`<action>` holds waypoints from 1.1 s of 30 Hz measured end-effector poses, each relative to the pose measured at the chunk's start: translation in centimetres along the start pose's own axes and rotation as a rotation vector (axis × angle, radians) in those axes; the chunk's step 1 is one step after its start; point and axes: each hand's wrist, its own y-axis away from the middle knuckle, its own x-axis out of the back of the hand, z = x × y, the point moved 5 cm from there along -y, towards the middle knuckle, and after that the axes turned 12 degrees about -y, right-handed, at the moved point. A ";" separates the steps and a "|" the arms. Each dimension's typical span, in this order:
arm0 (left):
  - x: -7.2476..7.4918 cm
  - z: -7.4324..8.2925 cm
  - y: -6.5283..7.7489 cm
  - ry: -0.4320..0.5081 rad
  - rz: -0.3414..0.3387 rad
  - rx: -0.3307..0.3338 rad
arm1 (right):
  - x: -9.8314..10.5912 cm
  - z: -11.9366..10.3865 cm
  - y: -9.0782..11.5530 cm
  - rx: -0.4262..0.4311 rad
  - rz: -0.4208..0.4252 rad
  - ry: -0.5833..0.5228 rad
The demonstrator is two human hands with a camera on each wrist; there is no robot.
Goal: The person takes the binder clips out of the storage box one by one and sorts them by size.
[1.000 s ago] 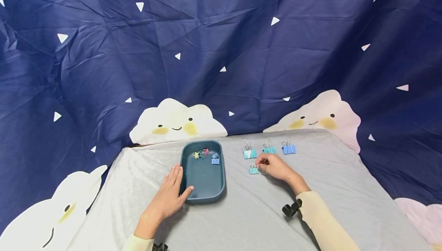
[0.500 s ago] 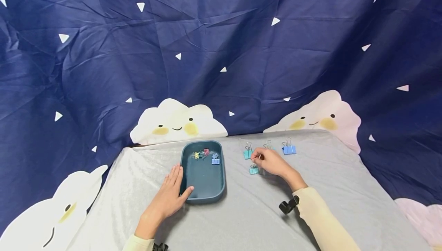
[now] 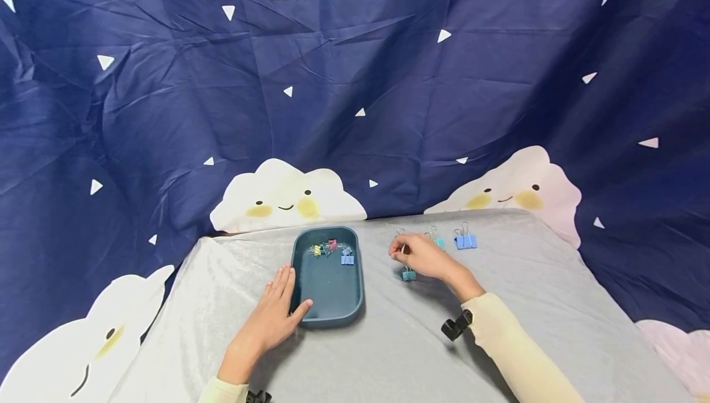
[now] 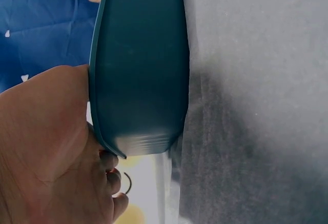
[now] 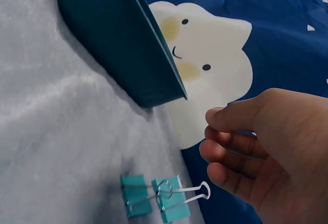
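Teal clips (image 3: 408, 276) (three) beside one tray (image 3: 327, 292)

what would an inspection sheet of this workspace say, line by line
Surface: grey cloth, lightly creased.
Job's things: box with small clips inside; outside it, teal clips and a large blue clip.
Clutter: nothing seen.
Hands: left hand rests on the box's rim; right hand hovers near the teal clips, fingers curled, any grip unclear.
Cables: nothing seen.
Surroundings: dark blue backdrop with clouds and white triangles.
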 end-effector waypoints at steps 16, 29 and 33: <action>-0.2 0.0 0.0 -0.003 -0.031 0.016 | -1.5 -3.8 -3.4 0.086 -0.047 0.060; -0.1 -0.1 0.0 -0.020 -0.046 0.022 | -4.2 -5.8 -6.7 0.109 -0.133 0.072; 0.0 0.0 0.1 -0.015 -0.051 0.028 | -5.0 -6.5 -7.6 0.113 -0.155 0.071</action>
